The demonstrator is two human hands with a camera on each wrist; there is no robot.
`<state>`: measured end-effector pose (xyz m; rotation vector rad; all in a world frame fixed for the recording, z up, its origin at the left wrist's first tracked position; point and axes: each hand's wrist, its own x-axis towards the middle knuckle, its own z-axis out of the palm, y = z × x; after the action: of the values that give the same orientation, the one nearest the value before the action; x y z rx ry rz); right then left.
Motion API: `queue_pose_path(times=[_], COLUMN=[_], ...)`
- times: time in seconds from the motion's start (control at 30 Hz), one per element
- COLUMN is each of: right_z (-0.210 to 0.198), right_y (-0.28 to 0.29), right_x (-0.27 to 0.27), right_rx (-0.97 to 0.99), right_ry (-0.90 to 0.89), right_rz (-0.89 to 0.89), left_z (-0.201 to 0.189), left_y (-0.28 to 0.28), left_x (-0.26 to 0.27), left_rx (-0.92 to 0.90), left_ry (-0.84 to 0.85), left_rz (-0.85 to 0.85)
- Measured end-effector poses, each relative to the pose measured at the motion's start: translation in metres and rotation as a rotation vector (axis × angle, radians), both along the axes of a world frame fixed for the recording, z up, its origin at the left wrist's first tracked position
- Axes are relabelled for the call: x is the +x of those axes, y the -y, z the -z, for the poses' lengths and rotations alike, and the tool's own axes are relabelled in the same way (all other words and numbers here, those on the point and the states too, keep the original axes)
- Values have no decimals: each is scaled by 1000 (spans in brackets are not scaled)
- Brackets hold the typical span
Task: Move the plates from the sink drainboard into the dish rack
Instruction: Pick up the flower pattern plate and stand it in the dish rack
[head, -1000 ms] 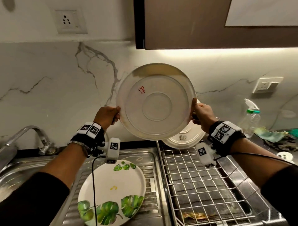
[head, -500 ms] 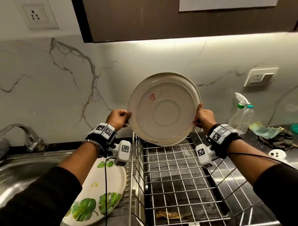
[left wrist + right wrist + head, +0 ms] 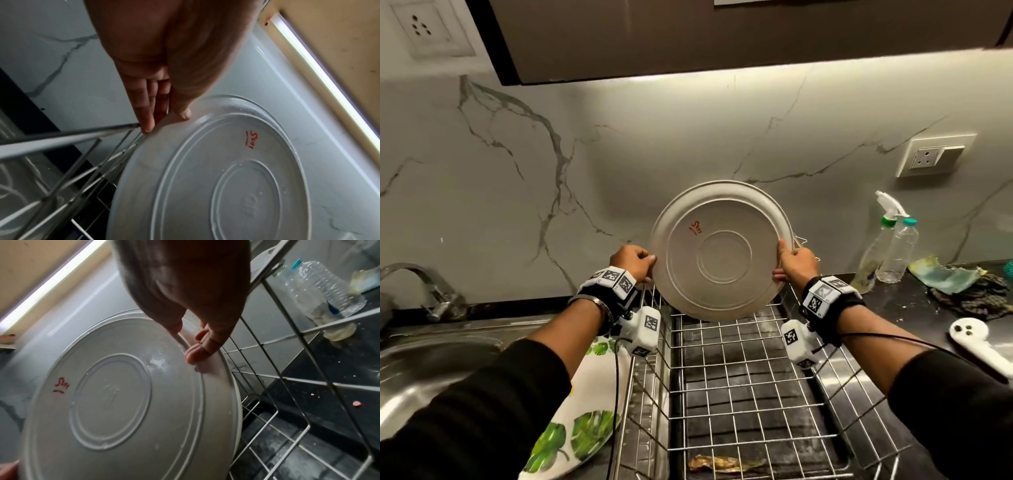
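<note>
1. Over the back end of the dish rack (image 3: pixel 739 370), I have the white plate (image 3: pixel 717 251) up on edge, underside facing me, red scribble visible on it.
2. My left hand (image 3: pixel 633 262) pinches the plate's left rim, thumb on the near face, fingers behind; left wrist view shows the fingertips (image 3: pixel 148 125) right at the rack's top rail.
3. My right hand (image 3: pixel 796 262) pinches the right rim the same way, thumb on the underside.
4. Plate's lower edge sits low between the rack's side walls; can't tell whether it touches the wires yet.
5. Another plate's rim seems to stand right behind it, mostly hidden.
6. Leaf-print plate (image 3: pixel 582 421) lies flat on the sink drainboard (image 3: pixel 654 394), left of the rack, partly under my left arm.
7. Two clear bottles (image 3: pixel 887 253) stand on the counter right of the rack.
</note>
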<state>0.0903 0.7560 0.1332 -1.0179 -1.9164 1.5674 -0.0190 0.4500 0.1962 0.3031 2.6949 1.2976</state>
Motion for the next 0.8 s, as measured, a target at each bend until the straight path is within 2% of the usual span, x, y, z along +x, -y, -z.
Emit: queue_pose_path(times=[0.23, 0.4, 0.6, 0.8], right_z=[4, 14, 102, 86], right_y=[-3, -3, -62, -44], right_x=[-7, -7, -62, -58], right_rx=[79, 119, 151, 162], right_ry=[86, 189, 255, 289], right_rz=[9, 18, 91, 70], left_z=[-6, 6, 20, 26], left_y=[-22, -32, -41, -49], left_x=[-5, -7, -1, -4], left_rx=[-153, -234, -335, -363], left_ry=[24, 67, 53, 65], left_rz=[-16, 34, 63, 87])
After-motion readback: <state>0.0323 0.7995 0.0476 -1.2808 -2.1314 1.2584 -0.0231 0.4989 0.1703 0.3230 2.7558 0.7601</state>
